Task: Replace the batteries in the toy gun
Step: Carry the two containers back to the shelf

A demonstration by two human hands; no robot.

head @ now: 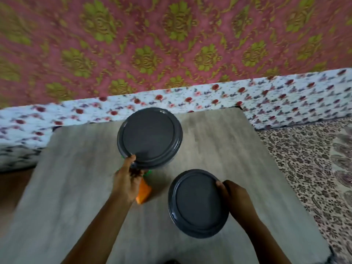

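- The left hand [126, 182] has its fingers [131, 159] curled on the rim of the far grey lid [149, 136]; the right hand [233, 197] pinches the near grey lid [198, 203].
- Step, likely: opening 2 containers on the table [76, 187] for supplies.
- Next: lift the lids straight off.
- The toy gun [144, 193] lies just beside the left hand, mostly hidden, showing orange and green.

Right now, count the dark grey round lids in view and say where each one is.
2. The larger lid is at the table's far middle, gripped at its near edge by the left hand. The smaller lid is nearer, to the right, held by the right hand.
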